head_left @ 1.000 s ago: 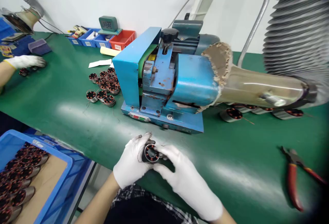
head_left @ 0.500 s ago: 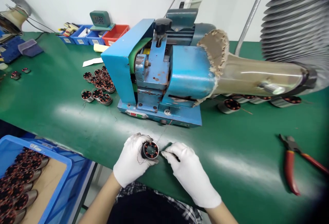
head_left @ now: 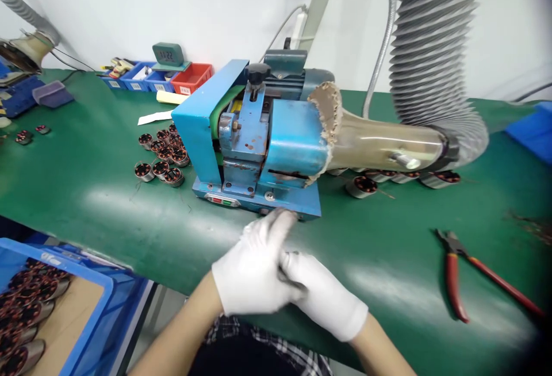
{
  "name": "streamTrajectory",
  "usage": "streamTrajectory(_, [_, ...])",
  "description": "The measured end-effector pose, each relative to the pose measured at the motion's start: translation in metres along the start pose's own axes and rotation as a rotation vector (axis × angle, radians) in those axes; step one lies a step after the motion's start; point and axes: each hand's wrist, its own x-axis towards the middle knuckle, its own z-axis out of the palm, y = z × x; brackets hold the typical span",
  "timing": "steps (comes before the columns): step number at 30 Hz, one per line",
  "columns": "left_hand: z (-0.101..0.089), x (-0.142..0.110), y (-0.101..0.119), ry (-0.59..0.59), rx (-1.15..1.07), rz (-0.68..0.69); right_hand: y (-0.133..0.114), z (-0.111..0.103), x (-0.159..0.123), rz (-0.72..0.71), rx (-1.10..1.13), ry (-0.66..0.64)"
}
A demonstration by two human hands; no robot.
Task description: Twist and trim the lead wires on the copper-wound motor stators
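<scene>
My left hand (head_left: 259, 267), in a white glove, is in front of the blue machine, turned with its back toward me and its fingers curled forward. The wire-wound motor stator held in it a moment ago is almost wholly hidden; only a dark sliver shows between the hands. My right hand (head_left: 321, 292), gloved too, is right against the left one, its fingers bent and closed. Whatever they pinch is out of sight, and motion blurs both hands. The blue belt-driven machine (head_left: 241, 175) stands just beyond the fingertips.
Red-handled cutting pliers (head_left: 452, 278) lie at the right. Several stators (head_left: 161, 154) stand left of the machine, more stators (head_left: 362, 186) under its clear duct (head_left: 379, 140). A blue crate (head_left: 101, 292) of stators is at lower left. Small bins (head_left: 192, 79) line the wall.
My left hand has moved right and turned over, covering the stator that was in plain view. My right hand has come up against it. The view has shifted to the right.
</scene>
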Motion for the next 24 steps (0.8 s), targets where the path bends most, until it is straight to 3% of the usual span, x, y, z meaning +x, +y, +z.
streamTrajectory(2, [-0.002, -0.003, -0.024, -0.157, 0.008, -0.042, 0.002, 0.006, -0.001, 0.033, -0.025, -0.004])
streamTrajectory(4, [-0.001, -0.009, -0.038, -0.228, -0.010, -0.051, 0.003, 0.012, -0.003, 0.091, -0.025, 0.035])
streamTrajectory(7, [0.005, -0.018, -0.038, -0.169, 0.012, -0.122, 0.000, 0.021, -0.006, 0.161, 0.144, 0.133])
streamTrajectory(9, [0.010, -0.021, -0.032, -0.120, 0.071, -0.160, -0.003, 0.023, -0.006, 0.219, 0.414, 0.172])
streamTrajectory(13, [0.021, -0.023, -0.025, -0.029, 0.205, -0.166, 0.005, 0.017, -0.007, 0.354, 1.027, 0.059])
streamTrajectory(16, [0.028, -0.024, -0.027, 0.002, 0.292, -0.145, 0.026, 0.003, -0.015, 0.414, 1.202, 0.108])
streamTrajectory(19, [0.031, -0.025, -0.029, 0.007, 0.322, -0.134, 0.039, -0.010, -0.029, 0.440, 1.048, 0.448])
streamTrajectory(21, [0.032, -0.025, -0.029, 0.006, 0.320, -0.135, 0.036, -0.011, -0.034, 0.335, 0.670, 0.649])
streamTrajectory(22, [0.032, -0.025, -0.029, 0.005, 0.320, -0.140, 0.031, -0.009, -0.034, 0.231, 0.440, 0.679])
streamTrajectory(24, [0.033, -0.024, -0.028, 0.002, 0.323, -0.151, 0.019, -0.002, -0.031, -0.010, 0.038, 0.602])
